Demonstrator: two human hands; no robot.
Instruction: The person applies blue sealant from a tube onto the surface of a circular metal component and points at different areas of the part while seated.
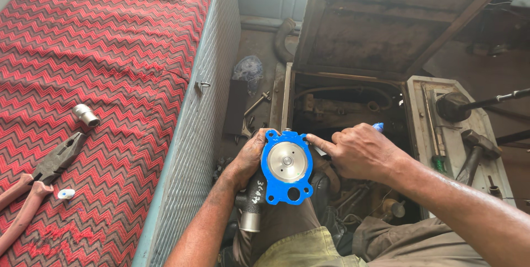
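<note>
Left hand (247, 159) is wrapped around a water-pump-type casting, fingers (259, 134) curled over its upper left edge and clamped on it. The part's face is a blue gasket plate (274, 187), flat, irregular outline with bolt ears and one round hole near the bottom. A bright machined metal disc (287, 161) with a small centre hub sits in the middle of it. Behind the plate is the dark cast pump body (254, 192) with chalk marks, ending in a short bare-metal spigot (250, 222) pointing down.

Right hand (359, 151) comes in from the right. Its index fingertip (310, 137) touches the plate's top right edge, the other fingers are loosely curled, and something small and blue (378, 127) pokes out behind the knuckles. Can't tell what it is or whether the hand actually grips it.

The part is held in the air over the person's lap, in front of an open engine bay (337, 107): grimy, rusty sheet metal, hoses, oily surfaces.

To the left is a padded seat (110, 35) covered in red zigzag woven fabric. Near its left edge lie pliers (38, 181) with worn red handles, a small chrome socket (86, 115) just above them and a small white bit (66, 193) beside the handles.

Right of the bay, a hammer (475, 148) lies on a dirty pale metal panel (425, 129), beside a gear lever's black boot (452, 107).
</note>
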